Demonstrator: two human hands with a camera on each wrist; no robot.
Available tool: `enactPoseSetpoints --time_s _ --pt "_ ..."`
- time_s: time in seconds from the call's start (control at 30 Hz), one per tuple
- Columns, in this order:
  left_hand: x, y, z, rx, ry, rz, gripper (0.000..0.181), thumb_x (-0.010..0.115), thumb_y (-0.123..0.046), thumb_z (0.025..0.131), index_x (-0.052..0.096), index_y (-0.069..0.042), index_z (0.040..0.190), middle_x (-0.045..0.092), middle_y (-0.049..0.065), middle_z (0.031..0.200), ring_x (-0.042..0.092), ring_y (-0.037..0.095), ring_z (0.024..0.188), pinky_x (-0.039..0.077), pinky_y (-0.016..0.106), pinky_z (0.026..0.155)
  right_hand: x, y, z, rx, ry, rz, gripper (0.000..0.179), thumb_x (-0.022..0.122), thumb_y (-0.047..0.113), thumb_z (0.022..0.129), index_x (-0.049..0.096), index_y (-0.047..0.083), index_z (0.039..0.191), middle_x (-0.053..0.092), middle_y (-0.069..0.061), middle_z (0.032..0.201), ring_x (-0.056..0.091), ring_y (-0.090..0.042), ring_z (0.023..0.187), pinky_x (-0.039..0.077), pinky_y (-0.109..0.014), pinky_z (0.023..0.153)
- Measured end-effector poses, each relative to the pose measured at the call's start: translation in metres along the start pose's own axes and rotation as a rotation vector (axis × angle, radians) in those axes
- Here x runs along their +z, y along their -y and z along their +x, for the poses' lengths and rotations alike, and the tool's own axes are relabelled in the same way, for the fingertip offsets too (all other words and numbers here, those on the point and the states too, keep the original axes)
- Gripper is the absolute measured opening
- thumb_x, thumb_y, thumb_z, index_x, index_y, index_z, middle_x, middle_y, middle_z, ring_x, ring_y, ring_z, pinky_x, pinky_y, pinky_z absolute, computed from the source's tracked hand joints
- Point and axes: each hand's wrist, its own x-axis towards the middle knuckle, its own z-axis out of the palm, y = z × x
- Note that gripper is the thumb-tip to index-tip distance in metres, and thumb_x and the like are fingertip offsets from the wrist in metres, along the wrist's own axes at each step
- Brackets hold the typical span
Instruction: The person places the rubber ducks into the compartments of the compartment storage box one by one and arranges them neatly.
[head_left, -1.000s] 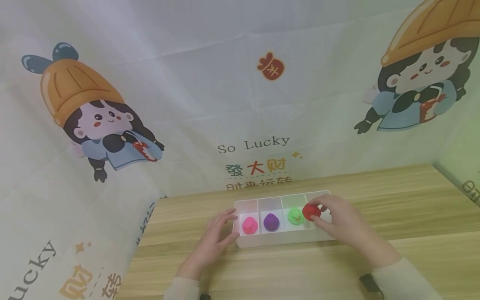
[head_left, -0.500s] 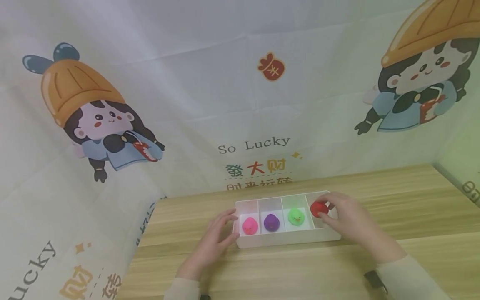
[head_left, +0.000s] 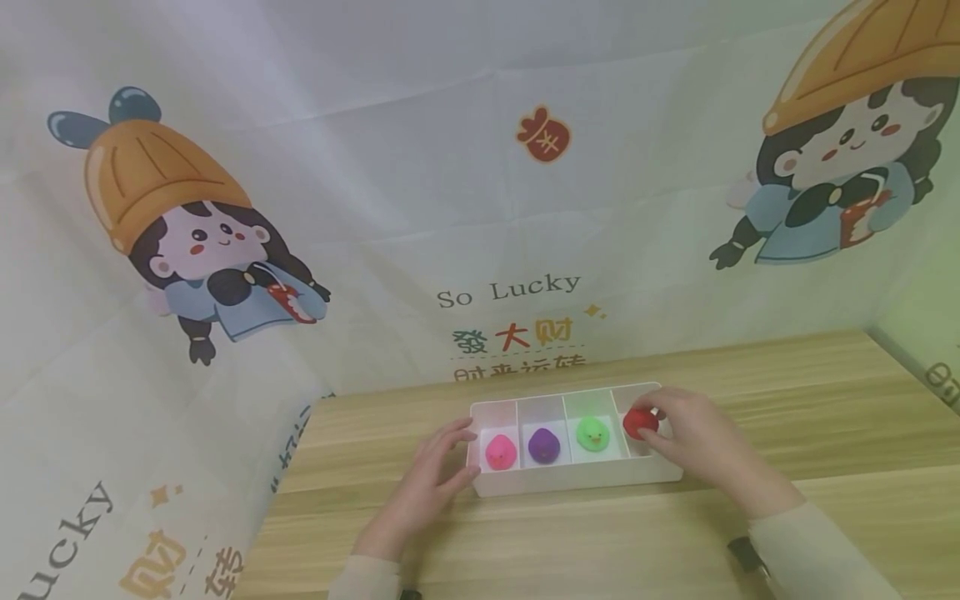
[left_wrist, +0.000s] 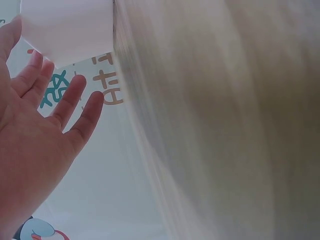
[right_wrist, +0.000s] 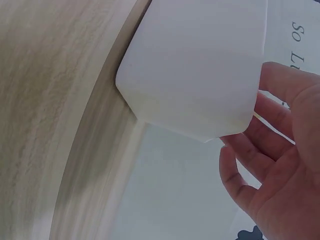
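A white box with a row of compartments stands on the table. Its rightmost compartment has a red toy duck in it, pinched by the thumb and fingers of my right hand. The right wrist view has the box's end wall hiding that duck, with the hand reaching over the rim. At the opposite end, my left hand touches the box with loosely spread fingers and holds nothing. From left to right, the other compartments hold a pink toy duck, a purple one and a green toy duck.
The box sits near the back of a wood-grain table. Behind and to the left hangs a white cloth printed with cartoon figures and lettering. Dark straps show at the sleeves.
My right hand has carried the red toy duck rightward from beside the green one, then slightly down into the rightmost compartment. My left hand has stayed at the box's left end.
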Motion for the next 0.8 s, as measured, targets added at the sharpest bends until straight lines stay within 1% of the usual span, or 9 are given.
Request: enactPoseSetpoints --time_s 0.17,0.33,0.47,0.5,0.6,0.7,0.73,0.8 --pt "0.0 0.0 0.0 -0.005 0.006 -0.014 0.045 0.068 -0.025 0.1 0.055 -0.016 0.143 0.036 0.001 0.167 0.027 0.03 0.157 0.022 0.063 0.127 0.002 -0.004 0.004 -0.008 0.024 -0.023 0.021 0.085 0.013 0.083 0.077 0.013 0.103 0.075 0.004 0.095 0.068 -0.016 0.088 0.061 -0.04 0.079" --pt "0.0 0.0 0.0 -0.007 0.003 -0.007 0.045 0.068 -0.025 0.1 0.056 -0.016 0.142 0.036 0.001 0.167 0.027 0.03 0.157 0.023 0.063 0.127 0.003 -0.005 0.006 -0.014 0.059 -0.007 0.02 0.084 0.011 0.083 0.076 0.013 0.101 0.074 0.005 0.093 0.067 -0.015 0.087 0.061 -0.039 0.079" --pt "0.0 0.0 0.001 0.005 -0.002 0.0 0.044 0.069 -0.024 0.1 0.056 -0.015 0.141 0.037 0.002 0.167 0.028 0.031 0.157 0.023 0.064 0.126 0.005 -0.005 0.008 -0.011 0.084 0.0 0.019 0.083 0.008 0.082 0.075 0.012 0.099 0.072 0.005 0.09 0.065 -0.014 0.084 0.059 -0.038 0.078" --pt "0.0 -0.001 0.001 0.006 -0.001 0.001 0.044 0.069 -0.023 0.1 0.056 -0.015 0.141 0.037 0.002 0.167 0.028 0.031 0.157 0.023 0.063 0.127 0.005 -0.005 0.009 -0.01 0.084 -0.008 0.019 0.083 0.007 0.082 0.075 0.012 0.099 0.072 0.005 0.089 0.064 -0.013 0.083 0.059 -0.038 0.077" --pt "0.0 -0.001 0.001 0.011 -0.001 0.003 0.043 0.069 -0.023 0.1 0.057 -0.015 0.14 0.038 0.001 0.167 0.028 0.031 0.156 0.023 0.063 0.127 0.007 -0.006 0.011 -0.016 0.085 -0.042 0.018 0.084 0.007 0.081 0.075 0.012 0.097 0.071 0.006 0.087 0.063 -0.013 0.082 0.055 -0.043 0.082" --pt "0.0 0.0 0.001 0.01 0.003 0.001 0.044 0.069 -0.023 0.1 0.057 -0.015 0.141 0.037 0.001 0.167 0.028 0.03 0.157 0.023 0.063 0.127 0.008 -0.006 0.014 -0.016 0.089 -0.073 0.018 0.084 0.009 0.081 0.075 0.013 0.095 0.07 0.008 0.084 0.061 -0.013 0.081 0.052 -0.046 0.083" --pt "0.0 0.0 0.001 0.011 0.003 0.002 0.043 0.069 -0.023 0.1 0.057 -0.015 0.141 0.037 0.001 0.167 0.028 0.031 0.157 0.023 0.063 0.127 0.008 -0.006 0.014 -0.015 0.094 -0.078 0.018 0.084 0.009 0.081 0.074 0.013 0.095 0.069 0.009 0.084 0.061 -0.012 0.08 0.051 -0.046 0.082" --pt "0.0 0.0 0.0 0.023 0.001 0.003 0.043 0.069 -0.023 0.1 0.057 -0.015 0.14 0.038 0.004 0.167 0.029 0.033 0.156 0.024 0.064 0.126 0.009 -0.006 0.015 -0.006 0.105 -0.077 0.017 0.084 0.009 0.081 0.074 0.014 0.094 0.069 0.009 0.083 0.059 -0.012 0.079 0.052 -0.043 0.081"
